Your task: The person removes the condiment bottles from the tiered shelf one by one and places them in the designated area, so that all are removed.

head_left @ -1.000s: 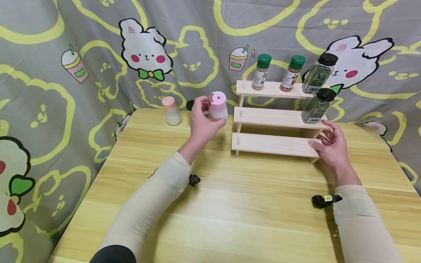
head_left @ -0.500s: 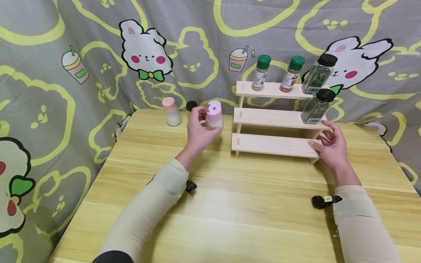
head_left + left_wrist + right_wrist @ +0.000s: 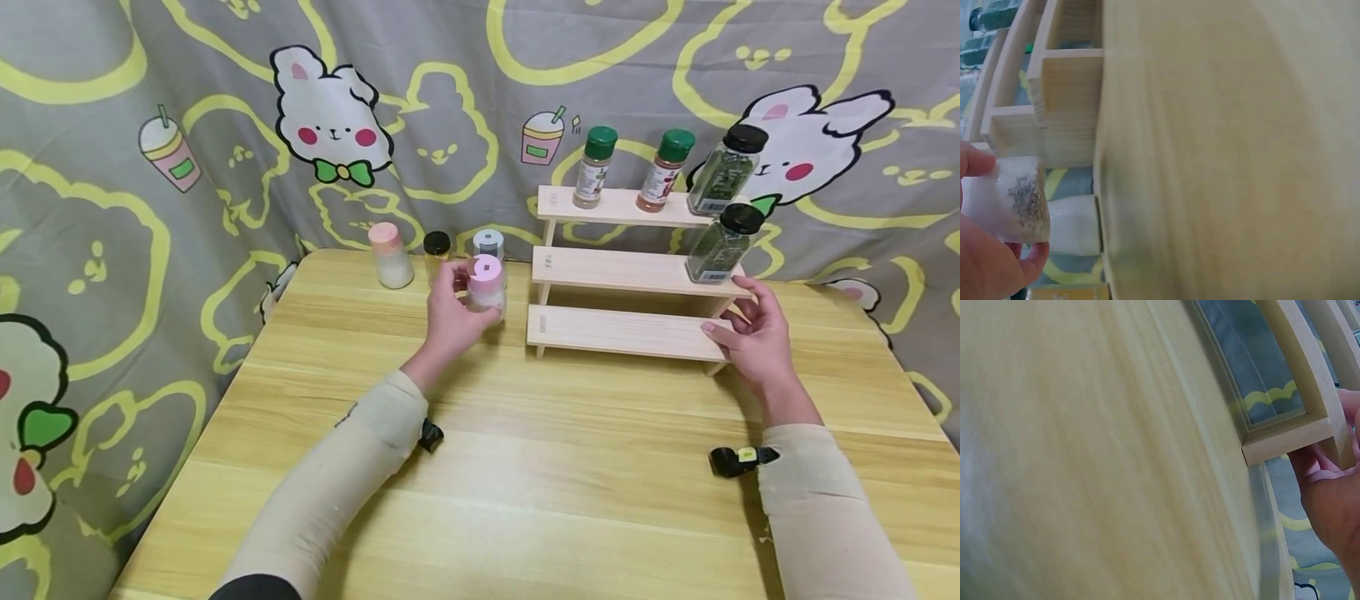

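Note:
My left hand grips a pink-capped seasoning jar by its sides, left of the wooden three-tier rack. Through its clear wall, pale contents show, and the left wrist view has dark specks near the base of the jar. Just behind it stands a white-capped jar, partly covered by the held one. My right hand holds the rack's right end, thumb on the lowest shelf and fingers behind. In the right wrist view, part of that hand shows beside the shelf leg.
A peach-capped jar and a black-capped jar stand at the table's back left. Two green-capped spice bottles and a black-capped herb jar occupy the top shelf. Another herb jar is on the middle shelf's right end.
My left hand has brought the pink-capped jar down and nearer, slightly leftward, uncovering the white-capped jar behind. My right hand keeps its hold on the rack.

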Demonstrator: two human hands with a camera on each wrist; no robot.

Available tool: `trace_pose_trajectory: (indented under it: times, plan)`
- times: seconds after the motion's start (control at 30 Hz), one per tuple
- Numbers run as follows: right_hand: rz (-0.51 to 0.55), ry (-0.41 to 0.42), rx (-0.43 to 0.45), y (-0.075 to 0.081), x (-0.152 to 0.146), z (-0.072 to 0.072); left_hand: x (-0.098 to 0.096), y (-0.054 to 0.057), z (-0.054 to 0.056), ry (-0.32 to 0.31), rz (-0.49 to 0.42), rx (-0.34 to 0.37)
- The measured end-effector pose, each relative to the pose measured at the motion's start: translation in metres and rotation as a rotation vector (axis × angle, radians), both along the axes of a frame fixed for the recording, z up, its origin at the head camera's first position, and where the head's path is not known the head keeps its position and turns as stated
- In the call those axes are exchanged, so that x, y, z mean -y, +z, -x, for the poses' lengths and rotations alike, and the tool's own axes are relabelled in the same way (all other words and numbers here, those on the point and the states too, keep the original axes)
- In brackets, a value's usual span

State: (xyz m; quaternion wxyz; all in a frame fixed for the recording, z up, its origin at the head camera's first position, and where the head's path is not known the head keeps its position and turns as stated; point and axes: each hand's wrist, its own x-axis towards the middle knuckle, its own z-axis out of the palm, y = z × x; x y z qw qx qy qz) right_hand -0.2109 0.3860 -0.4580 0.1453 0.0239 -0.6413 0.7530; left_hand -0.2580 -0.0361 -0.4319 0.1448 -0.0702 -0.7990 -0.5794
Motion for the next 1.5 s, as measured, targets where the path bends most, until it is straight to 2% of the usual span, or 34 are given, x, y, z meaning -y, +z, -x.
trace_pose_trajectory:
  times: [0.23, 0.27, 0.47, 0.5, 0.97, 1.5]
  plan:
    - [0.012, 0.004, 0.001, 0.0, -0.001, 0.0, 0.001, -0.007, 0.003, -0.003, 0.011, 0.033]
    - [0.014, 0.006, 0.003, 0.0, -0.001, 0.0, 0.002, -0.014, 0.007, -0.002, 0.022, 0.027]
    - [0.023, 0.013, 0.013, 0.0, -0.002, 0.0, 0.005, -0.02, 0.009, -0.016, 0.024, 0.05]
    - [0.023, 0.013, 0.013, 0.0, -0.002, 0.0, 0.005, -0.015, 0.005, -0.02, 0.017, 0.065]
    - [-0.001, 0.003, 0.007, -0.002, -0.002, 0.001, 0.006, -0.027, 0.009, -0.07, 0.024, 0.086]
    - [0.0, 0.01, 0.005, -0.002, -0.002, 0.002, 0.006, -0.032, 0.01, -0.056, 0.015, 0.102]
